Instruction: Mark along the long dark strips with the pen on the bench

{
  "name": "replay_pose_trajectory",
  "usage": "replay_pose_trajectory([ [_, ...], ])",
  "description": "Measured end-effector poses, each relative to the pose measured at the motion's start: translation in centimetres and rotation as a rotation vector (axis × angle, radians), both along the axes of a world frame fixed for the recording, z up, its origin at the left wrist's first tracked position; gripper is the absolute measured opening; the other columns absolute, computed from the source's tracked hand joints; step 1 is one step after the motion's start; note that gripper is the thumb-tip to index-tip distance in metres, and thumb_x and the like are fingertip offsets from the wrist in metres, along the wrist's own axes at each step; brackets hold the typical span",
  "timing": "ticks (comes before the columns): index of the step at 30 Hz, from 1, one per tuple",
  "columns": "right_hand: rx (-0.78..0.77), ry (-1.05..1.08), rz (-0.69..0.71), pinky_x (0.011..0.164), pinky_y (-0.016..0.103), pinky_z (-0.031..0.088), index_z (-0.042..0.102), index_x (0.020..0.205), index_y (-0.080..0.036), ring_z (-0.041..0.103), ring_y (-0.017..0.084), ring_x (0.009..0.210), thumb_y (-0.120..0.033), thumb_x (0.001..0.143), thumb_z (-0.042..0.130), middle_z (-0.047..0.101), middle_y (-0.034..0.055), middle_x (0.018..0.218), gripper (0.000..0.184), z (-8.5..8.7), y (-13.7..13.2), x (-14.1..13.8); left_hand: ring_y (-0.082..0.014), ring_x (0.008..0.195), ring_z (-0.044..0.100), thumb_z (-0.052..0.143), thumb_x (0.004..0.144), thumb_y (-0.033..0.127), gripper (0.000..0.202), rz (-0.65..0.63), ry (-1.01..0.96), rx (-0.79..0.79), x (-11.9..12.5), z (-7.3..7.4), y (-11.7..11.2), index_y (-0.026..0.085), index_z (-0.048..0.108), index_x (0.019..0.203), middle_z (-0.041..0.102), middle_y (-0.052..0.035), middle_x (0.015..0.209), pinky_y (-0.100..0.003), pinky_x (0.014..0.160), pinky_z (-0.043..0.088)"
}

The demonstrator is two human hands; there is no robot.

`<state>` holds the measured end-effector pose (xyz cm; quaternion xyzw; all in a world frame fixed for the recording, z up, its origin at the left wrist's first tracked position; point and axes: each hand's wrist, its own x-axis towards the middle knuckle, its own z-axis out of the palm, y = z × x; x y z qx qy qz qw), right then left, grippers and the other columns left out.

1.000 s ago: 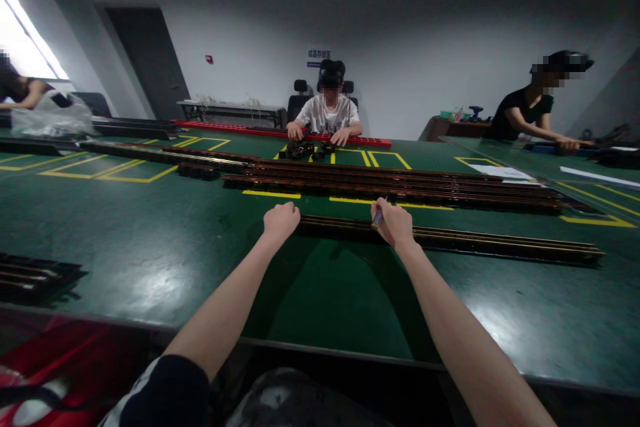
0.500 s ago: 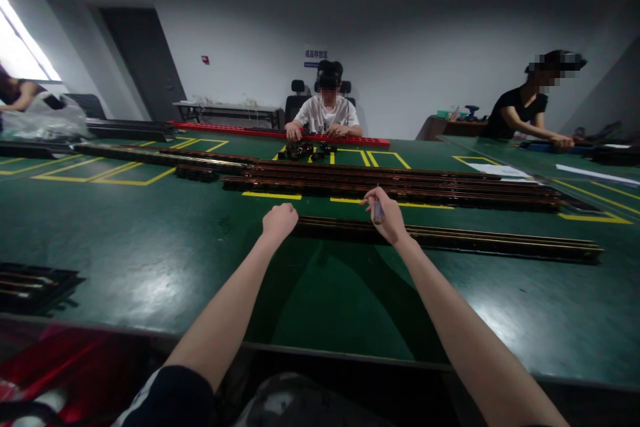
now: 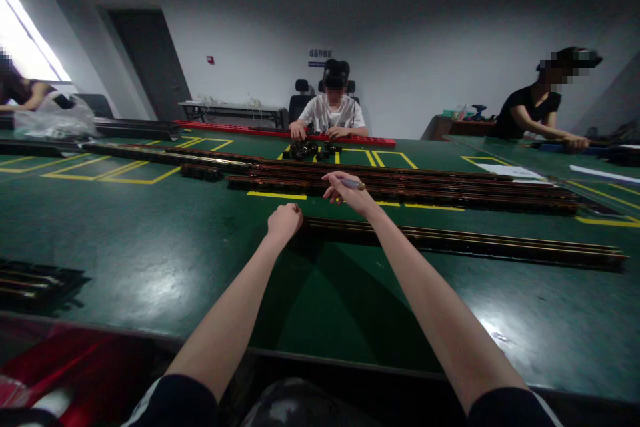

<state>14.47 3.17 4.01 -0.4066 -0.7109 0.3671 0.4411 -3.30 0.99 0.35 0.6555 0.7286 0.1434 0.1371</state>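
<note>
My left hand [image 3: 286, 221] is closed at the near left end of a long dark rail [image 3: 480, 243] with brass-coloured strips along its top. Its fingertips are hidden from me. Above this rail, towards the far side, my right hand [image 3: 353, 197] is closed around a slim pen-like tool [image 3: 353, 183] with a pale purple-grey handle. The tool lies slanted across the hand, and its tip cannot be made out. Beyond my hands lies a bundle of similar dark rails [image 3: 425, 187] with copper-coloured strips.
The green table [image 3: 150, 233] carries yellow tape outlines. More dark rails [image 3: 37, 283] lie at the near left edge, and a plastic bag [image 3: 55, 117] at the far left. Across from me sits a person [image 3: 333, 113] behind a red rail [image 3: 370, 141]; another person [image 3: 533, 107] works at right.
My right hand has moved left, closer to my left hand, and the pen-like tool has turned from nearly upright to nearly flat. My left hand stays at the rail's end.
</note>
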Motion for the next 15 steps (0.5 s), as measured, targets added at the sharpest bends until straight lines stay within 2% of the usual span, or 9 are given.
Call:
replay_pose_trajectory([
  [4, -0.131, -0.004, 0.030, 0.043, 0.016, 0.041, 0.065, 0.092, -0.017, 0.056, 0.008, 0.050, -0.052, 0.088, 0.054, 0.065, 0.0011, 0.065, 0.037, -1.5, 1.2, -0.6, -0.0262, 0.101, 0.067, 0.037, 0.085, 0.020, 0.037, -0.009, 0.060, 0.019, 0.2, 0.4, -0.1, 0.019, 0.068, 0.105, 0.071, -0.0139, 0.109, -0.032, 0.078, 0.051],
  [7, -0.080, 0.049, -0.043, 0.044, 0.017, 0.043, 0.067, 0.083, -0.016, 0.054, 0.007, 0.052, -0.059, 0.085, 0.054, 0.061, 0.0019, 0.069, 0.045, -2.7, 1.7, -0.8, -0.0268, 0.102, 0.066, 0.037, 0.085, 0.020, 0.036, -0.009, 0.053, 0.010, 0.2, 0.8, -0.3, 0.019, 0.069, 0.103, 0.071, -0.0132, 0.109, -0.033, 0.079, 0.051],
  [10, -0.048, 0.050, -0.116, 0.043, 0.018, 0.039, 0.068, 0.076, -0.016, 0.052, 0.008, 0.052, -0.063, 0.084, 0.050, 0.059, 0.0024, 0.068, 0.051, -3.7, 1.5, -1.0, -0.0253, 0.094, 0.068, 0.036, 0.086, 0.021, 0.035, -0.005, 0.009, 0.002, 0.0, 0.9, -0.4, 0.018, 0.068, 0.101, 0.074, -0.0116, 0.096, -0.033, 0.077, 0.051],
  [15, -0.025, 0.100, -0.124, 0.046, 0.019, 0.039, 0.057, 0.075, -0.018, 0.053, 0.009, 0.052, -0.060, 0.082, 0.054, 0.059, -0.0008, 0.064, 0.043, -4.5, 0.9, -1.3, -0.0207, 0.083, 0.069, 0.031, 0.091, 0.024, 0.038, 0.009, -0.045, 0.011, -0.1, 0.8, -0.5, 0.016, 0.066, 0.101, 0.073, -0.0103, 0.089, -0.029, 0.070, 0.051],
])
